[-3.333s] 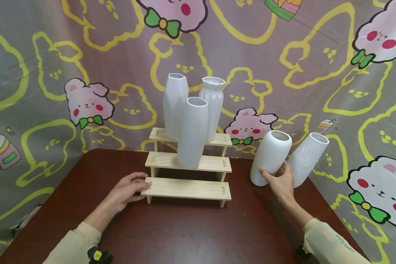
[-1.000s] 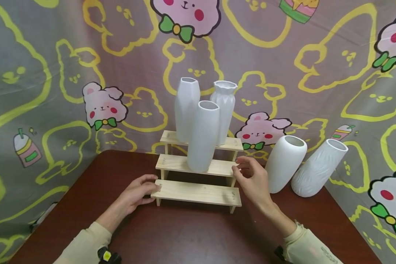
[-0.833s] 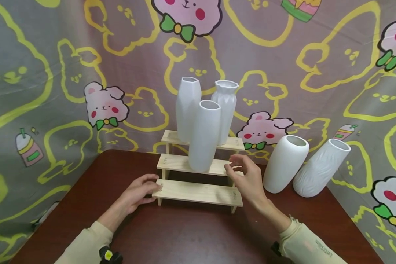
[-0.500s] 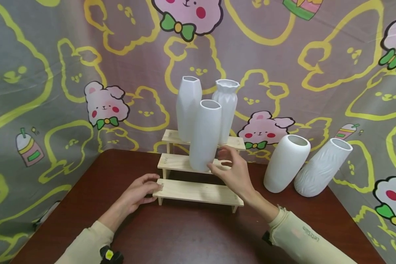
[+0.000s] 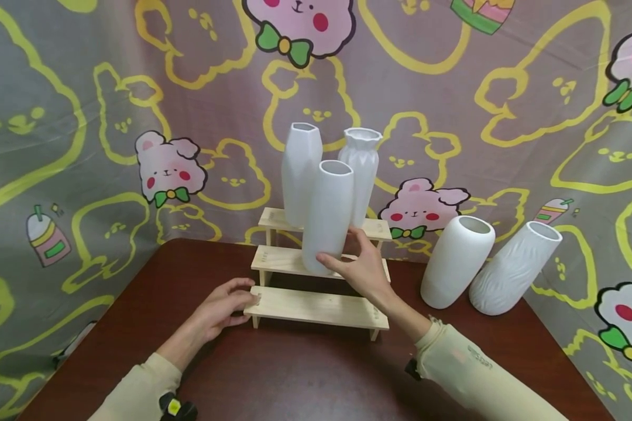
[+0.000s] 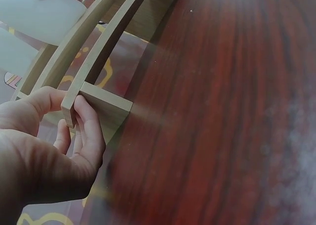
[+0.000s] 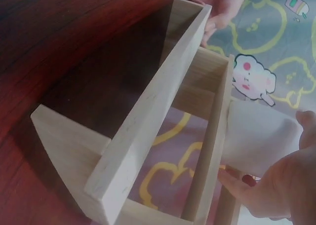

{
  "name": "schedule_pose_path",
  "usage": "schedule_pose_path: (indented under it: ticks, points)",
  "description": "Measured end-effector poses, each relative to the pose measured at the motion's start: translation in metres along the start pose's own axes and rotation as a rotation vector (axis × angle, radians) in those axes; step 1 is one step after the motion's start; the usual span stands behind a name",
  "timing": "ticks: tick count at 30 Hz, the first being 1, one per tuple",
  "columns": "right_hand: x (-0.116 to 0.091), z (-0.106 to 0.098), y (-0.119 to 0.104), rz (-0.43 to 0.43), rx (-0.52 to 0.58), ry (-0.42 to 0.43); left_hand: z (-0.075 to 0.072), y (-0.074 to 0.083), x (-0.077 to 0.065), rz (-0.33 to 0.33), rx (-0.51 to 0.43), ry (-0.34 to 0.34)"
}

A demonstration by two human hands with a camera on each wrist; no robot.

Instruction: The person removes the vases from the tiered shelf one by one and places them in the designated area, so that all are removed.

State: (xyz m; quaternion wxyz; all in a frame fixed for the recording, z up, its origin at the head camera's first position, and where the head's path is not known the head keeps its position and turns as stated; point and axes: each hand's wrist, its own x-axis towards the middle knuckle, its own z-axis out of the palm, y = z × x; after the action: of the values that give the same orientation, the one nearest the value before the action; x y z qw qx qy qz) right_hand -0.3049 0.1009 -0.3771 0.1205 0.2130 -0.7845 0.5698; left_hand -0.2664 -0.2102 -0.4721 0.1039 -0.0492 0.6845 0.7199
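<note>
A three-step wooden stand (image 5: 316, 307) stands on the table. My left hand (image 5: 221, 308) holds the left end of its lowest step, thumb on top and fingers beneath in the left wrist view. On the middle step a smooth white vase (image 5: 327, 213) stands upright. My right hand (image 5: 367, 270) grips that vase low on its right side, thumb in front and fingers partly hidden behind. Two more white vases are on the top step: a faceted one (image 5: 298, 169) at left and one with a ruffled neck (image 5: 365, 164) at right, partly covered by the front vase.
Right of the stand, a rounded white vase (image 5: 455, 263) and a leaning white vase with a carved surface (image 5: 513, 269) are on the dark red-brown table (image 5: 295, 374). A patterned cloth (image 5: 432, 52) hangs behind and at both sides.
My right hand has let go of the rounded vase at right and moved left to grip the middle-step vase. The left hand stays at the stand's end. The head view shifted slightly.
</note>
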Motion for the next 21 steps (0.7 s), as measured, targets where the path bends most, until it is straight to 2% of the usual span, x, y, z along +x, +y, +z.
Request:
schedule_pose_path:
  ticks: [16, 21]
  points:
    - [0.000, 0.015, 0.005, 0.027, 0.115, 0.065, 0.000, 0.000, -0.001, -0.007, 0.001, -0.001]
    - [0.000, 0.018, 0.008, 0.016, 0.092, 0.111, 0.000, -0.002, 0.000, -0.001, -0.004, -0.002]
